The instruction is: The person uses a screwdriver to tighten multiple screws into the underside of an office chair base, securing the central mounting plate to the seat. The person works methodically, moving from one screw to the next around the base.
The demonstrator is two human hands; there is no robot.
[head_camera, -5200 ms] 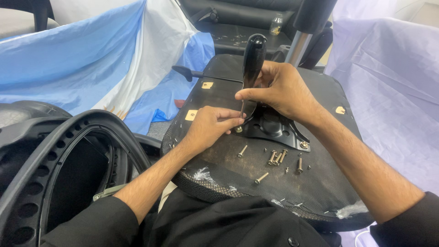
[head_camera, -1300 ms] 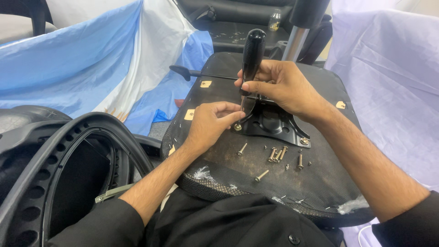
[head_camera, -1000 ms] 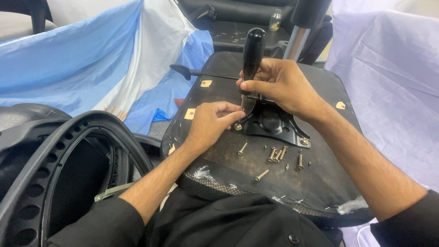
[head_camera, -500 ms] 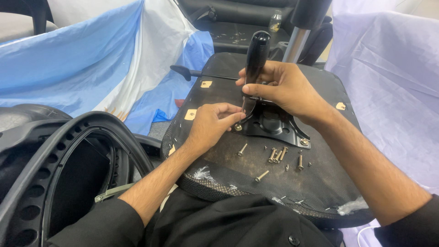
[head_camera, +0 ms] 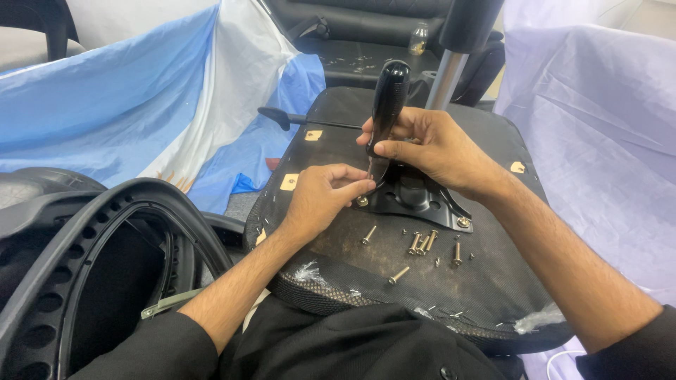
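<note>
An upturned black chair seat (head_camera: pixel 493 281) lies across my lap. A black metal mounting plate (head_camera: pixel 415 200) sits on its underside. My right hand (head_camera: pixel 429 144) grips a screwdriver with a thick black handle (head_camera: pixel 389 95), held upright with its tip at the plate's near-left corner. My left hand (head_camera: pixel 320 197) pinches the screw (head_camera: pixel 362 202) at that corner, steadying it under the tip. Several loose bolts (head_camera: pixel 421 243) lie on the seat in front of the plate.
A black plastic chair back (head_camera: pixel 91 267) with a row of holes stands at my left. Blue and white sheeting (head_camera: pixel 141 105) covers the floor behind. A chrome gas-lift column (head_camera: pixel 445 77) rises beyond the seat, a lever (head_camera: pixel 296 119) projects left, and a pale cloth (head_camera: pixel 598 127) drapes at right.
The screwdriver has stayed on the same corner screw, its handle tilting slightly as my right hand regrips it. My left hand has kept its pinch at the tip.
</note>
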